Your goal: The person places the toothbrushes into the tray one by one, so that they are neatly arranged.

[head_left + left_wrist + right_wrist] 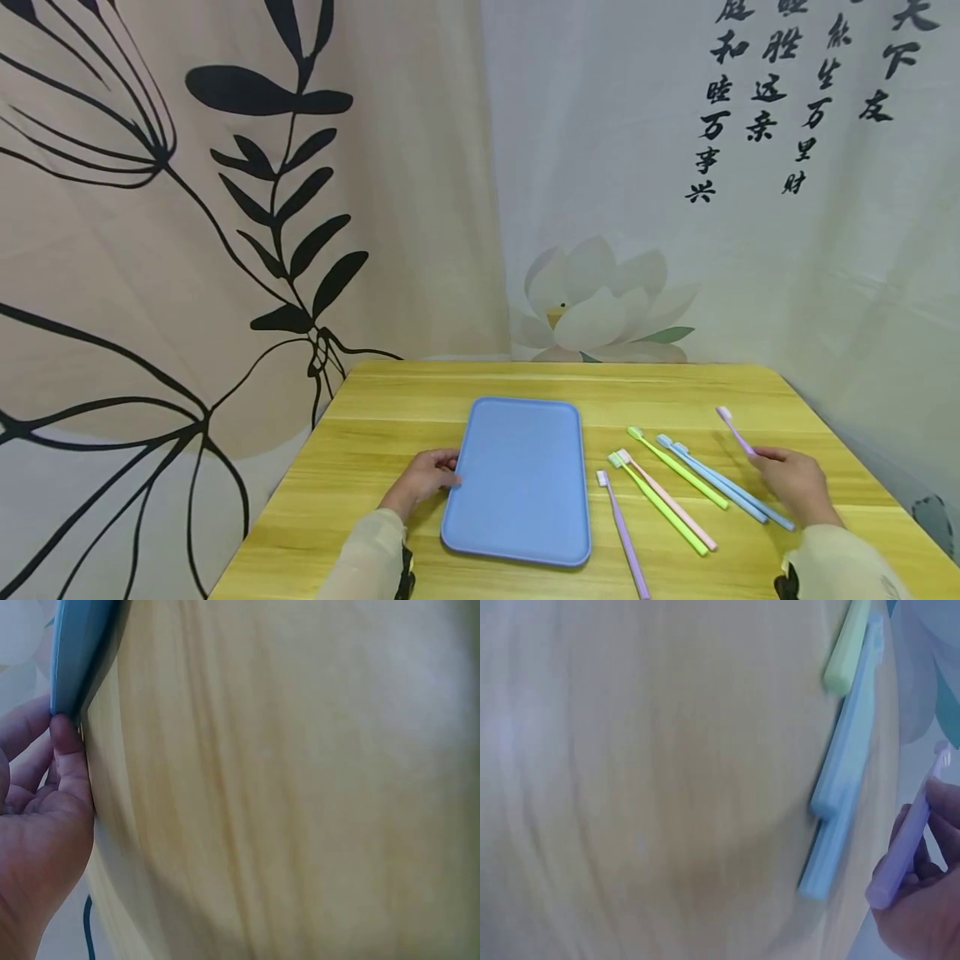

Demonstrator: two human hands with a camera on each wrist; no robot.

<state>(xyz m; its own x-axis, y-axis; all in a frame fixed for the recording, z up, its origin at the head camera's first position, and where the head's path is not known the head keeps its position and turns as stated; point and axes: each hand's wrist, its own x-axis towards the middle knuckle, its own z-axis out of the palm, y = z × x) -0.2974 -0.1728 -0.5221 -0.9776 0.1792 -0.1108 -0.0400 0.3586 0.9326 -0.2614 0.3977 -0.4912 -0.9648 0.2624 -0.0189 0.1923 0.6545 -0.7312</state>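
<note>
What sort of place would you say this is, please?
Probably an indoor tabletop workspace, though home or studio I can't tell: a yellowish wooden table, pale printed cloth hangings closely behind it, and slim purple, pink, green and blue toothbrushes laid out on top.

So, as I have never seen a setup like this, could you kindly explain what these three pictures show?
There is no machine here, just a person working bare-handed. The widest picture comes from a camera worn on the head; the other two come from cameras worn on each wrist. On the table lie a tray, two green toothbrushes, two blue ones, a pink one and a purple one. The left hand pinches the tray's left edge; the right hand holds a second purple one, raised off the table.
</note>
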